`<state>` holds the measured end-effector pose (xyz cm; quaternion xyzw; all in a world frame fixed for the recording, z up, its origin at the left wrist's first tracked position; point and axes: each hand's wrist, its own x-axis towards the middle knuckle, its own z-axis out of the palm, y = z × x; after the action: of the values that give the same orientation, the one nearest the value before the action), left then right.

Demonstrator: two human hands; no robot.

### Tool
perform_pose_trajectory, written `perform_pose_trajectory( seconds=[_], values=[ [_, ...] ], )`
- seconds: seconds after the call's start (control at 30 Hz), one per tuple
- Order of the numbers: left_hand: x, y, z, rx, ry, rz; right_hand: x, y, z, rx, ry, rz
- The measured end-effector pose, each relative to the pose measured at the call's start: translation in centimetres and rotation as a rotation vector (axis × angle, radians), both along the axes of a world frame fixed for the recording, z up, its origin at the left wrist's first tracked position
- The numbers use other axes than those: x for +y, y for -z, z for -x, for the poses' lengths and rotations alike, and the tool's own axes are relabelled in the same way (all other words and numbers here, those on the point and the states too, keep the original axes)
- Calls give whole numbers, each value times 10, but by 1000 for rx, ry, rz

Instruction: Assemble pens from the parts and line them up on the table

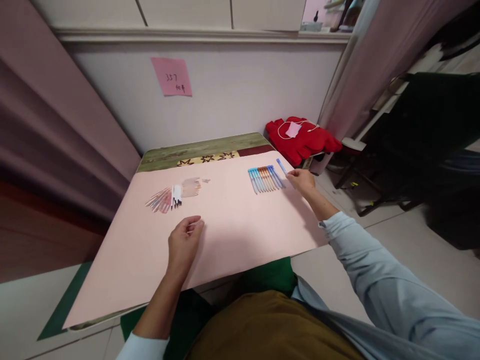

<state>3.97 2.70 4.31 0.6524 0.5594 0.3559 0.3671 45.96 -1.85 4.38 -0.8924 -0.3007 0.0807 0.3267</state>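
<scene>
My right hand (303, 181) pinches the lower end of a blue-capped pen (281, 165) at the right side of the pink sheet. Just left of it lies a neat row of pens (265, 179), with light blue, brown and darker blue tops, side by side. My left hand (185, 242) is over the sheet's near middle, its fingers curled in and the thumb against them; no object shows in it. Beyond that hand, to the left, thin clear and dark-tipped sticks (176, 195) lie fanned out, with translucent pieces (192, 186) beside them.
The pink sheet (225, 225) covers most of a wooden-topped table (161, 159) against the wall. A red cushion (300, 140) with a white cord lies past the table's far right corner. A dark chair (423, 130) stands to the right, and a curtain (75, 90) hangs left.
</scene>
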Motion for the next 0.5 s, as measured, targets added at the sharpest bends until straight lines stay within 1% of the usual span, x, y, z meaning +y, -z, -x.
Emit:
perform_pose_trajectory(
  seconds=[0.07,0.13,0.17,0.2,0.27,0.3,0.33,0.4,0.5],
  values=[
    [1,-4,-17,-46,22,11,9,10,-6,2,14,49],
    [3,-11,-43,-126,46,46,17,16,-12,6,22,68],
    [5,-15,-58,-198,82,96,20,18,-15,5,26,77],
    [7,-18,-74,-299,125,173,24,20,-18,5,29,85],
    [13,-25,-109,-493,201,401,29,23,-24,9,29,99],
    [16,-27,-126,-543,216,499,32,25,-26,12,26,105],
    [19,-29,-143,-567,215,556,34,27,-29,15,23,110],
    [28,-30,-173,-578,192,617,39,31,-33,19,15,116],
    [45,-26,-210,-570,149,645,44,37,-38,24,7,120]
  ],
)
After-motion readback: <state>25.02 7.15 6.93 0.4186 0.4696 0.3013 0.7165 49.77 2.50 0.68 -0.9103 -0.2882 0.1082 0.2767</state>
